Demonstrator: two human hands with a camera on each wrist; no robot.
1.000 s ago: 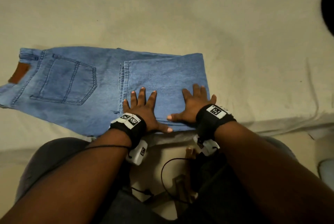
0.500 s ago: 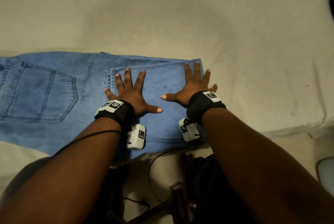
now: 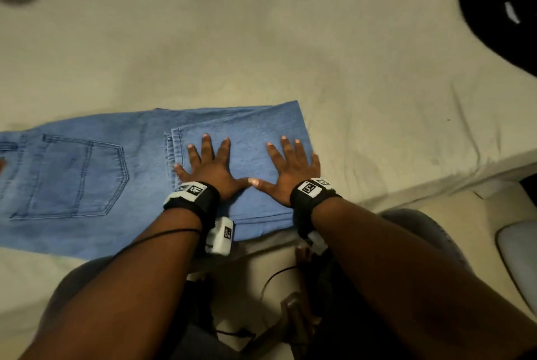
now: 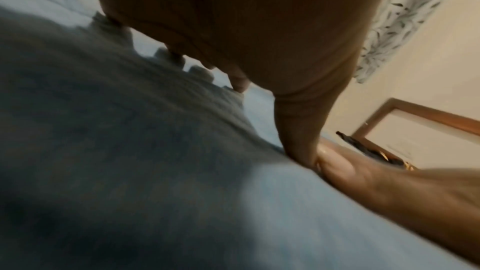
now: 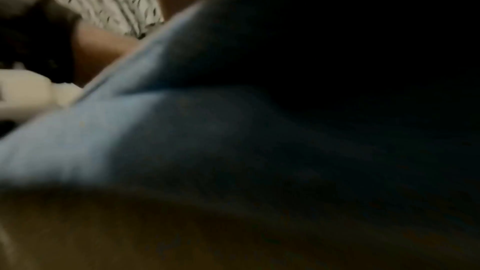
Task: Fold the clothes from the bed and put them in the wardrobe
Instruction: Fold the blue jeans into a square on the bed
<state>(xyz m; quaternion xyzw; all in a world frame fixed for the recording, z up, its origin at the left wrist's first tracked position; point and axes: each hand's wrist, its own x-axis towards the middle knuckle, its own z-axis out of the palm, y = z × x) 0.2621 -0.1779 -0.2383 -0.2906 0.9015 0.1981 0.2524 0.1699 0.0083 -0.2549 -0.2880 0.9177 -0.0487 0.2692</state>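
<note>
A pair of light blue jeans (image 3: 93, 185) lies flat on the bed, back pocket up at the left, with the leg ends folded over onto the middle. My left hand (image 3: 207, 163) and right hand (image 3: 286, 168) press flat on that folded part, fingers spread, thumbs touching. In the left wrist view my palm (image 4: 246, 28) rests on the denim (image 4: 130, 171), with the right thumb beside mine. The right wrist view is dark, showing only blurred denim (image 5: 130, 130).
The cream bed sheet (image 3: 290, 54) stretches beyond the jeans, its front edge at the right. A black garment (image 3: 499, 11) lies at the far right corner. A pale blue object (image 3: 520, 258) sits on the floor at the right.
Both hands slid back toward me over the folded legs and drew together until the thumbs touch. The view shifted, so more of the bed shows.
</note>
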